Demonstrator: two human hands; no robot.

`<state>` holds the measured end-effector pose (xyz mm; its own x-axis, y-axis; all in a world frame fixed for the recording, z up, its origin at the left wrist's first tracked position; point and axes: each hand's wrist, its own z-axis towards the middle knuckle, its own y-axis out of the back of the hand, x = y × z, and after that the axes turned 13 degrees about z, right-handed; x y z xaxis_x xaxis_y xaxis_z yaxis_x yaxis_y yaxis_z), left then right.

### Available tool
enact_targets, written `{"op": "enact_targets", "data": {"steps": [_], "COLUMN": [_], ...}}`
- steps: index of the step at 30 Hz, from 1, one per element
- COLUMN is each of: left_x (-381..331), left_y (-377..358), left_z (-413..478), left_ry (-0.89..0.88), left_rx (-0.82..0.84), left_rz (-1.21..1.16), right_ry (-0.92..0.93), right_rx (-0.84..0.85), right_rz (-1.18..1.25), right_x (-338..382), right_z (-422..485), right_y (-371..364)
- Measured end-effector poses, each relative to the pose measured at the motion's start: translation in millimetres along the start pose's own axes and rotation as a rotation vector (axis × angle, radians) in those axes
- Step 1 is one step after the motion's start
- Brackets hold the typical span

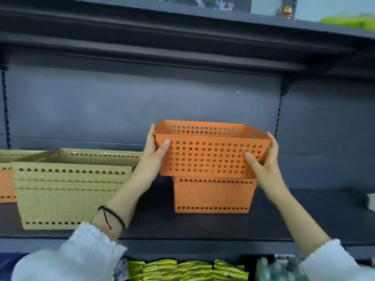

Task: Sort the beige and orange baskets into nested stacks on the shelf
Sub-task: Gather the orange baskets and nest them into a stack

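Note:
I hold an orange perforated basket (211, 155) by both ends. My left hand (155, 153) grips its left end and my right hand (263, 159) grips its right end. The basket sits level, its base resting in or just above the mouth of a nested stack of orange baskets (213, 197) standing on the dark shelf (158, 224). To the left stands a nested stack of several beige baskets (65, 191). The edge of another orange basket (7, 185) shows at the far left, partly hidden behind the beige stack.
A dark shelf board (182, 49) hangs overhead. Folded yellow-green cloths (188, 270) lie on the level below. A pale object (371, 201) pokes in at the right edge of the shelf. The shelf surface right of the orange stack is bare.

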<state>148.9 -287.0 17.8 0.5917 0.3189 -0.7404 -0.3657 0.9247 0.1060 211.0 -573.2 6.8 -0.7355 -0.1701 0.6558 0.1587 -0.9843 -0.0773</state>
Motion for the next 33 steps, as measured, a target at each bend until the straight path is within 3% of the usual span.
{"op": "enact_targets", "data": {"steps": [7, 17, 20, 23, 29, 33], "left_x": [28, 56, 76, 92, 92, 58], "left_y": [-60, -67, -63, -62, -62, -43], "left_z": [19, 35, 29, 15, 0, 9], "left_ry": [0.139, 0.118, 0.214, 0.289, 0.258, 0.041], "left_rx": [-0.019, -0.075, -0.067, -0.064, -0.015, 0.027], "left_rz": [0.036, 0.110, 0.124, 0.232, 0.509, 0.811], "right_ry": [-0.161, -0.207, -0.274, -0.350, -0.323, -0.310], "right_rx": [0.021, 0.056, 0.051, 0.003, -0.001, -0.073], "right_rz": [0.000, -0.143, -0.160, -0.254, -0.409, -0.528], "right_x": [-46, -84, -95, -109, -100, -83], "right_z": [24, 52, 43, 22, 18, 31], "right_y": [47, 41, 44, 50, 44, 38]}}
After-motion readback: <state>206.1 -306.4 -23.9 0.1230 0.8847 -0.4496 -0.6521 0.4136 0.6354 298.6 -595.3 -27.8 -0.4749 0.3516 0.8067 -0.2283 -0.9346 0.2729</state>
